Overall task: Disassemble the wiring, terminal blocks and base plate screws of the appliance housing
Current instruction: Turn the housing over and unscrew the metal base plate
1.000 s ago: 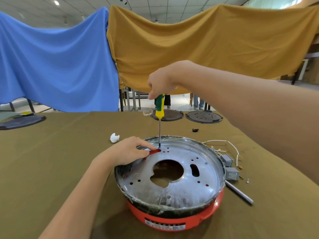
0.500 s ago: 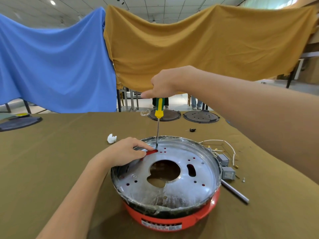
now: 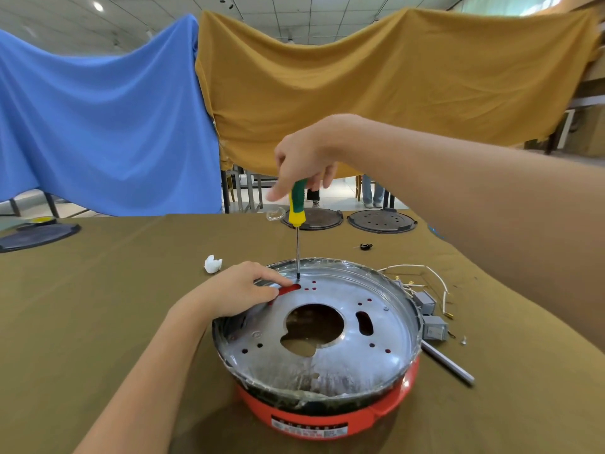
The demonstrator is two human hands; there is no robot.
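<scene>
Red appliance housing (image 3: 327, 417) on the olive table (image 3: 98, 306), silver base plate (image 3: 360, 348) uppermost, directly under both hands. Left hand (image 3: 239, 291) resting on the housing's far-left rim, fingers loosely extended onto the plate. Right hand (image 3: 302, 158) above, fingers curled round the green-and-yellow screwdriver (image 3: 297, 217), held upright with its tip on the plate's far edge. Right of the housing: two grey terminal blocks (image 3: 432, 319), loose white wires (image 3: 425, 273). Beyond: two dark round plates (image 3: 381, 221).

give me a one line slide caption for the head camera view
Right hand sets a screwdriver upright on the base plate of a red housing while the left hand steadies the rim.
</scene>
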